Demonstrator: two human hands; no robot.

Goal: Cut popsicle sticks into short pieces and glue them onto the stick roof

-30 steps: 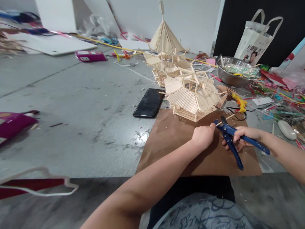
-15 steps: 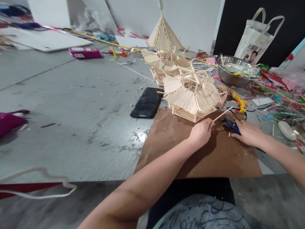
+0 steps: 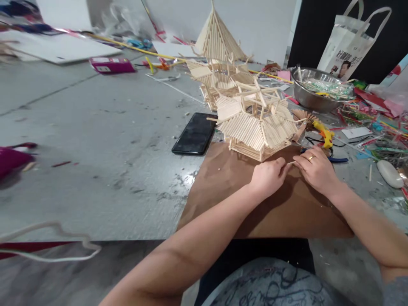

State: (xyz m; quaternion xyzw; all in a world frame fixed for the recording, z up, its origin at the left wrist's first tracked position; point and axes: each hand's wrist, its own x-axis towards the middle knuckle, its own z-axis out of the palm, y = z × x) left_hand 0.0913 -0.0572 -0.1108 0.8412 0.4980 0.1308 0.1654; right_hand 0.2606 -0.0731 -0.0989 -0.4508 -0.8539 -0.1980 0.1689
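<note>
Over the brown paper [image 3: 204, 199], my left hand [image 3: 268, 176] is closed on a thin wooden stick [image 3: 291, 163]. My right hand [image 3: 315, 171], with a ring on one finger, pinches the stick's other end, so the stick spans the short gap between both hands. Just beyond them stands a hexagonal stick-built pavilion [image 3: 255, 127] with a slatted roof. Behind it rises a taller tiered piece with a pointed stick roof [image 3: 216, 36]. Blue-handled pliers [image 3: 338, 160] lie behind my right hand, partly hidden by it.
A black phone [image 3: 194, 134] lies left of the pavilion. To the right are a yellow glue gun [image 3: 324, 134], a metal bowl [image 3: 307, 100] of wrapped bits, a white computer mouse [image 3: 389, 173] and craft scraps. A white tote bag [image 3: 346, 46] stands behind the bowl.
My right hand has let go of the pliers, which now lie farther back, and has moved left onto the stick. The stick stays in my left hand.
</note>
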